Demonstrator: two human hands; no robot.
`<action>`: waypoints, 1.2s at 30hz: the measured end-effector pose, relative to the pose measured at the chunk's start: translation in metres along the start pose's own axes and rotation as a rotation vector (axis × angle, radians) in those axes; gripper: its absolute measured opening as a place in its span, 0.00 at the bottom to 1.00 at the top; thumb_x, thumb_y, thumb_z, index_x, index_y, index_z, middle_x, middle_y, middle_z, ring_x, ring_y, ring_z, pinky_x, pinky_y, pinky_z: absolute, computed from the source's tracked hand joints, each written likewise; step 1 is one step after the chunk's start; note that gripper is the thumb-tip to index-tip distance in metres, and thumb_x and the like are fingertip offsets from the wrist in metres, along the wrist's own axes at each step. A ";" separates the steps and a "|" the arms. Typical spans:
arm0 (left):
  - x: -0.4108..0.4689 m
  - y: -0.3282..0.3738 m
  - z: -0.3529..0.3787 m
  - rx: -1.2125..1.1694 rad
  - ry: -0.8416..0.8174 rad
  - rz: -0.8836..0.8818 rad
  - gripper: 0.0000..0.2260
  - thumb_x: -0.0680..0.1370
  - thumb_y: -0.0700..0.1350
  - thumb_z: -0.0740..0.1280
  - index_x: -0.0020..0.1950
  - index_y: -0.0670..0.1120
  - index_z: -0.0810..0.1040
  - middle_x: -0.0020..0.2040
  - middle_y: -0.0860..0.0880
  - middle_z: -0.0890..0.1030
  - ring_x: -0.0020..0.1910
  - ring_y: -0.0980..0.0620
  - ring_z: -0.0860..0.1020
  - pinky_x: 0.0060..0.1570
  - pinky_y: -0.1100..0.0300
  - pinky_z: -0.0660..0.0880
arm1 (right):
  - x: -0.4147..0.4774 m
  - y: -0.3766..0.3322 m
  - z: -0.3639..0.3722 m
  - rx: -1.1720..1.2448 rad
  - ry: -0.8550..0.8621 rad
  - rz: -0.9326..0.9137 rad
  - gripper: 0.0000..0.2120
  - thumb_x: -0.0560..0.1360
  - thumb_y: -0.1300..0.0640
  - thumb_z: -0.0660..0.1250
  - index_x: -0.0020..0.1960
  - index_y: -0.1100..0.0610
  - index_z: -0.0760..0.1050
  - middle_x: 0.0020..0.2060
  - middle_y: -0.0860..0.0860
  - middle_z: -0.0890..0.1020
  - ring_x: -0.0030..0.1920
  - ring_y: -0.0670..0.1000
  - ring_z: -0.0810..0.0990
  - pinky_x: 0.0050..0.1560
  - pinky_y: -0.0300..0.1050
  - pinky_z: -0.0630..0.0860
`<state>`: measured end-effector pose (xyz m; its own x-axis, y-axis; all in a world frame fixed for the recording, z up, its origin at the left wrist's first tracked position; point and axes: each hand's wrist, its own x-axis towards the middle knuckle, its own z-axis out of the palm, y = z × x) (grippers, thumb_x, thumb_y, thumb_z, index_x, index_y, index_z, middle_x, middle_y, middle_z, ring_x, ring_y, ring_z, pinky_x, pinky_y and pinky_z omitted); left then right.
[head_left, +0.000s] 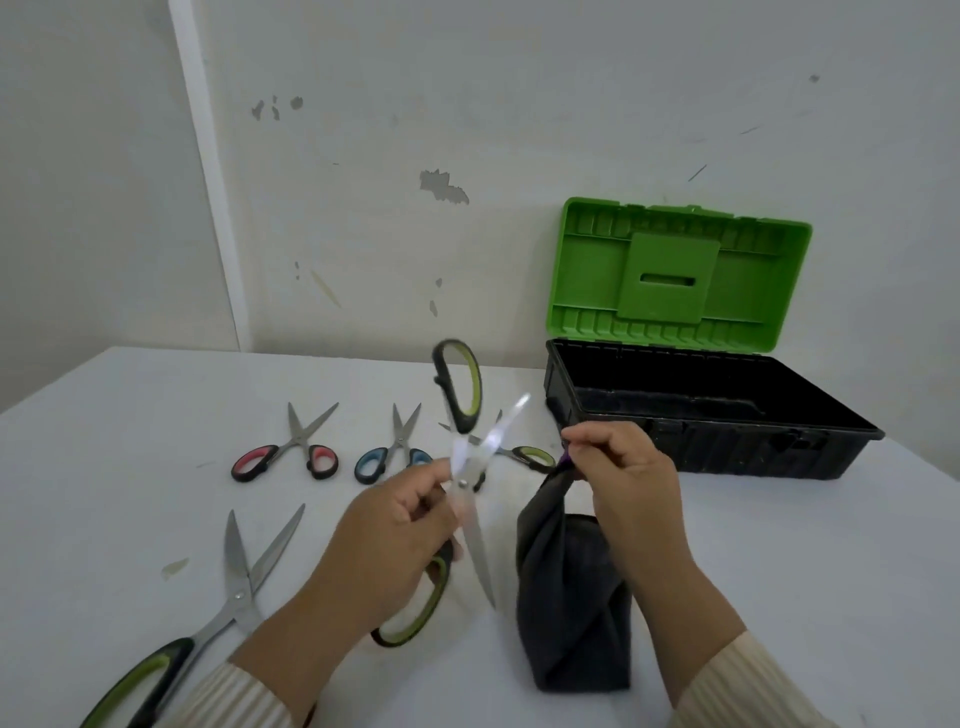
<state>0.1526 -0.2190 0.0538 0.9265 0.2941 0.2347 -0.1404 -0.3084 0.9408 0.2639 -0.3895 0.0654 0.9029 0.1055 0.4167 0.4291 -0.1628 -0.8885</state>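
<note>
My left hand (395, 540) grips a large pair of scissors (460, 395) with black and green handles near its pivot. The scissors are wide open above the table, one handle up at the back, the other low by my wrist. One blade points down, the other is blurred and bright. My right hand (623, 473) pinches the top of a dark grey cloth (571, 613), lifting it so that it hangs down to the white table (779, 545), right of the scissors.
Several other scissors lie open on the table: a red-handled pair (291, 457), a blue-handled pair (392, 457), a green-handled pair (524, 454) behind my hands, and a large green-handled pair (208, 629) at front left. A black toolbox (727, 447) with its green lid (680, 275) raised stands at back right.
</note>
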 end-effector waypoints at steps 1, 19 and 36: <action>0.000 -0.002 -0.004 0.167 0.078 0.148 0.10 0.78 0.46 0.64 0.44 0.61 0.79 0.34 0.49 0.79 0.33 0.53 0.80 0.37 0.61 0.77 | -0.001 -0.005 -0.001 0.103 -0.056 0.047 0.12 0.71 0.67 0.65 0.38 0.53 0.82 0.39 0.50 0.81 0.42 0.51 0.80 0.45 0.46 0.78; 0.009 -0.031 -0.015 0.917 0.192 0.576 0.13 0.72 0.44 0.69 0.56 0.55 0.80 0.35 0.55 0.77 0.31 0.54 0.74 0.29 0.67 0.65 | -0.013 -0.027 0.003 0.123 -0.733 0.374 0.09 0.72 0.62 0.66 0.39 0.67 0.81 0.34 0.57 0.82 0.36 0.54 0.80 0.40 0.44 0.79; 0.008 -0.002 -0.027 -0.122 -0.126 -0.484 0.10 0.76 0.49 0.69 0.42 0.42 0.83 0.27 0.49 0.77 0.26 0.50 0.77 0.30 0.60 0.73 | -0.007 -0.014 0.003 -0.108 -0.342 0.171 0.04 0.69 0.61 0.71 0.40 0.53 0.81 0.42 0.50 0.81 0.44 0.51 0.81 0.44 0.36 0.78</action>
<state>0.1505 -0.1918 0.0604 0.9292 0.2636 -0.2591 0.2824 -0.0537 0.9578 0.2516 -0.3851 0.0748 0.9086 0.3856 0.1604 0.2901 -0.3063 -0.9066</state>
